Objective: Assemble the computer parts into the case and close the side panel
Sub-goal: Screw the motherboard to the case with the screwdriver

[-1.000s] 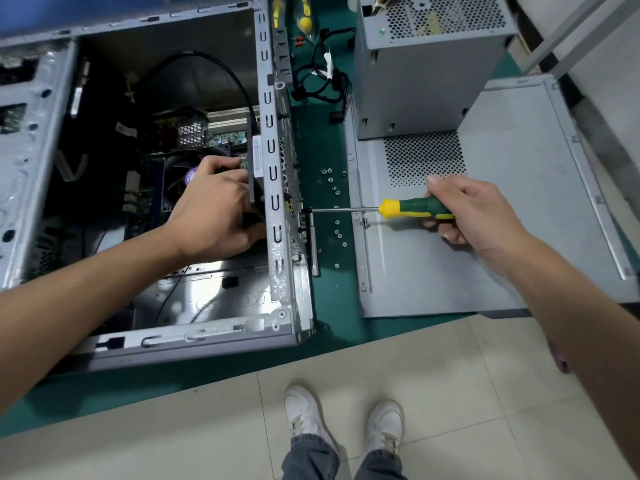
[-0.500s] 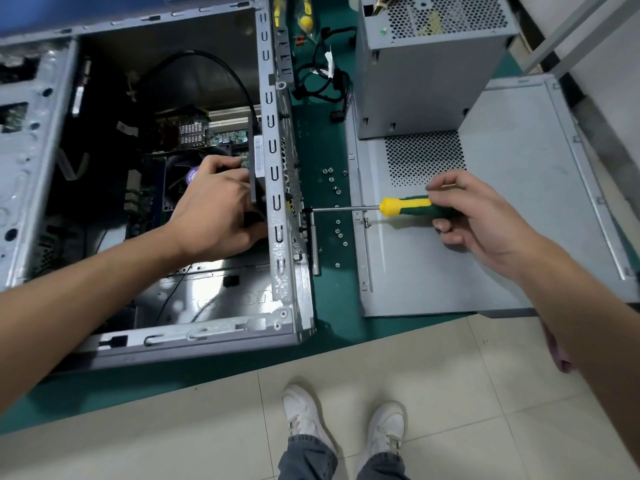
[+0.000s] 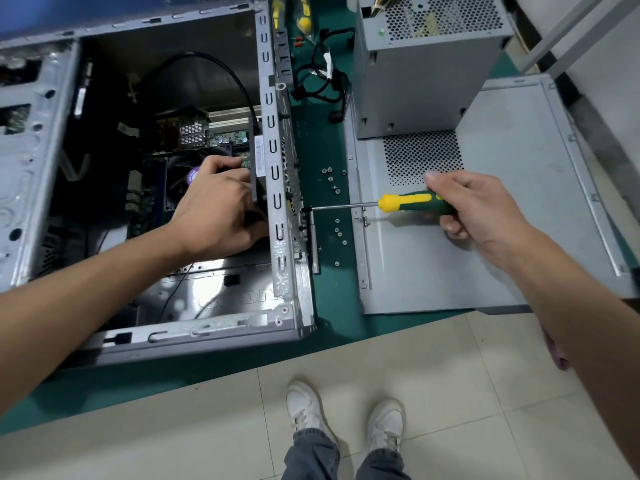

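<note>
An open grey computer case (image 3: 282, 216) lies on its side on the green mat, with the motherboard and a CPU fan inside. Within it, my left hand (image 3: 216, 211) grips a black rear fan (image 3: 258, 168) pressed against the case's back wall. My right hand (image 3: 474, 207) grips the green and yellow handle of a screwdriver (image 3: 407, 201). Its shaft runs left and its tip meets the outside of the back wall. The grey side panel (image 3: 502, 237) lies flat to the right of the case.
A grey power supply (image 3: 426, 64) stands on the far end of the side panel, its black cables (image 3: 325, 81) trailing on the mat. Several loose screws (image 3: 337, 226) lie between case and panel. The bench edge, floor tiles and my white shoes are below.
My right hand has shifted its hold slightly on the screwdriver handle, as in turning it. The tip stays at the same spot on the back wall. My left hand has not moved.
</note>
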